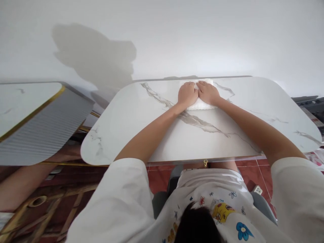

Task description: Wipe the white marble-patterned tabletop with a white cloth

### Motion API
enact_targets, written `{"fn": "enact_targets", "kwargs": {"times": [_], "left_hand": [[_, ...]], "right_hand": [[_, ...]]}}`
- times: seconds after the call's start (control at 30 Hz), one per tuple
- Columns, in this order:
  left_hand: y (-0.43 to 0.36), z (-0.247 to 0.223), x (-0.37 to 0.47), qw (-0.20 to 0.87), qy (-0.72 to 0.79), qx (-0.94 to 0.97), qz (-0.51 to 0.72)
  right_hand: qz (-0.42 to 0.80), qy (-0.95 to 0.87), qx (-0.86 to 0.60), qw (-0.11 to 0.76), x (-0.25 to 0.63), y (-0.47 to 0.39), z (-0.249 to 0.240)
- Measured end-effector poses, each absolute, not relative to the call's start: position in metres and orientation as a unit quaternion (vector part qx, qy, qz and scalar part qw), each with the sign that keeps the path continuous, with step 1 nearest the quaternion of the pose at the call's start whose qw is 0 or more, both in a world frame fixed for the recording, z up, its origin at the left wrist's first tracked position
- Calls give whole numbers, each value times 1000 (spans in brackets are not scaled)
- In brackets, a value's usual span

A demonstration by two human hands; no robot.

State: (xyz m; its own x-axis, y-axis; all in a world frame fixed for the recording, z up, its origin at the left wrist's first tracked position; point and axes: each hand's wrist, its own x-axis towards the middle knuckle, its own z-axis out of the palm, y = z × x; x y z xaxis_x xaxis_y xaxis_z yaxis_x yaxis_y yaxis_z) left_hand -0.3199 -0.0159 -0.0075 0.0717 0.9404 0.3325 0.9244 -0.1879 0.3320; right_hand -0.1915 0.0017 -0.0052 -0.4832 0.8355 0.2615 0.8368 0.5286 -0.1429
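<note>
Both hands lie flat on a white folded cloth [199, 103] at the far side of a white marble table [157, 135]. The left hand [187, 93] rests on the left part of the cloth, and the right hand [208, 92] rests on the right part. The two hands touch each other in the middle. The fingers of both hands are stretched out and pressed down on the cloth, not curled around it, so they press it and do not grab it. The cloth peeks out past the fingertips on the far side and under the wrists on the near side. Grey lines run across the table top. To the left stands another table [32, 114] with a gold edge, well apart from the cloth. A white wall [202, 33] is behind the tables, and red floor tiles [250, 168] show below the near edge.
</note>
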Motion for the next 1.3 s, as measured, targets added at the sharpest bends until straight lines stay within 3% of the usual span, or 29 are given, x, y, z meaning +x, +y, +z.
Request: {"fn": "enact_targets", "kwargs": {"times": [0.67, 1.3], "left_hand": [[81, -14, -336, 46, 644, 720, 253], [-37, -11, -330, -34, 612, 758, 223]], "right_hand": [[10, -845, -502, 182, -205, 100, -18], [-30, -855, -489, 170, -202, -17, -16]]}}
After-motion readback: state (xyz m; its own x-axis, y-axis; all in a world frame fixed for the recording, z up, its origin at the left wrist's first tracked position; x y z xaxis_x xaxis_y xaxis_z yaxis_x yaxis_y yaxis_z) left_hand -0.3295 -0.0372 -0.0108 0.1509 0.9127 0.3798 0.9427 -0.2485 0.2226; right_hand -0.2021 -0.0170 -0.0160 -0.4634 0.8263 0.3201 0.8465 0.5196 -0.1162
